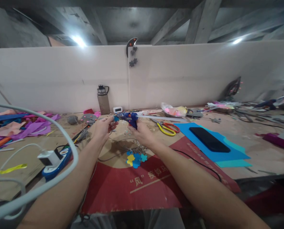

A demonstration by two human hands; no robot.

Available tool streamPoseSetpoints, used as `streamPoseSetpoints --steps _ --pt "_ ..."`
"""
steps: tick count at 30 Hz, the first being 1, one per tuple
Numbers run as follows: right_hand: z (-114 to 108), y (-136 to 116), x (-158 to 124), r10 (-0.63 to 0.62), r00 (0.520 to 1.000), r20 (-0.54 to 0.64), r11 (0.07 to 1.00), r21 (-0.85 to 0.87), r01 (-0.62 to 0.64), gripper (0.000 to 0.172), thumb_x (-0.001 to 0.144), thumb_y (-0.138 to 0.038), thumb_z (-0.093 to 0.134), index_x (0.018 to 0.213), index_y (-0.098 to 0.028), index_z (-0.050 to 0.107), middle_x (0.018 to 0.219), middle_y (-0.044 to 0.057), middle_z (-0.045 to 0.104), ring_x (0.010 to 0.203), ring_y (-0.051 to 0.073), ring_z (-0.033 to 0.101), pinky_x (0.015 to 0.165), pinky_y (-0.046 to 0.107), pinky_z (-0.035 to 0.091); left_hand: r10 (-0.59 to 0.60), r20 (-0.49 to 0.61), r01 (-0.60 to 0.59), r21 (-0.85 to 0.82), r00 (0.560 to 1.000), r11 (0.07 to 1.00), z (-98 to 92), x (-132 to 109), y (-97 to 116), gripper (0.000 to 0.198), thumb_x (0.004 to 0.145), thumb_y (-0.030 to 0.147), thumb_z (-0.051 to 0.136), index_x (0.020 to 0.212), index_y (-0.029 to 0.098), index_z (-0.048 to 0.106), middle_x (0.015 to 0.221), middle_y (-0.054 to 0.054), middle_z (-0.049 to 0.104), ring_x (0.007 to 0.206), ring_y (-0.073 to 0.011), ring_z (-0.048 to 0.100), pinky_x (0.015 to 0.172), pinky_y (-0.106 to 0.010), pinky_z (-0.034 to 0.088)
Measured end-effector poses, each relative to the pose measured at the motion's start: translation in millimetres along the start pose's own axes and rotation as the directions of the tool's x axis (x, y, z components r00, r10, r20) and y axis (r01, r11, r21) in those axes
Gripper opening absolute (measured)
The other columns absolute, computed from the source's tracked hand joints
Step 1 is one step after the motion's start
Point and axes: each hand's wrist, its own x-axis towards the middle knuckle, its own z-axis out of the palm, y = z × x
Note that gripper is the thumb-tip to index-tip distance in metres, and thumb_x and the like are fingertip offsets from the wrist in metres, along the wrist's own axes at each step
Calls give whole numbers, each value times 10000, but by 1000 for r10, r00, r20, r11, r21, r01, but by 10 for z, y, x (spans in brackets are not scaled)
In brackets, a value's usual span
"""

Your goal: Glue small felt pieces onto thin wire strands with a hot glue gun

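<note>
My right hand [142, 133] grips a blue hot glue gun [132, 119], a long clear glue stick [158, 118] sticking out of its back end. The gun's nozzle points left, close to my left hand [103, 128]. Between the fingertips of that hand is a small blue paper flower [116, 118]. Below both hands lies a small pile of blue, yellow and teal paper flowers [136, 159] on red cardboard [113, 190]. Tangled grey string [134, 146] lies just behind the pile.
Yellow and red-handled scissors [167, 128] lie right of the glue gun. A black phone [209, 139] rests on blue sheets [232, 156]. To the left are a power strip [57, 163], a looping white cable [74, 152] and coloured scraps [34, 127]. A bottle [103, 101] stands by the partition.
</note>
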Motion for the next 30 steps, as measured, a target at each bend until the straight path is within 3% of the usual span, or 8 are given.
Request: streamPoseSetpoints --steps 8,30 --pt "-2 -14 4 3 1000 13 1000 -22 -3 313 835 -245 477 1127 -131 493 993 128 619 883 221 560 789 339 408 0 17 -1 20 1000 1000 -5 18 -13 196 611 241 701 741 127 610 708 -47 656 570 -129 634 473 -191 453" --pt "0 -5 5 1 1000 7 1000 -26 -1 297 837 -246 477 1116 -145 497 980 107 624 864 201 563 778 311 410 14 9 -14 43 1000 999 20 -24 27 220 582 251 702 731 120 606 679 -33 639 549 -114 622 474 -182 448"
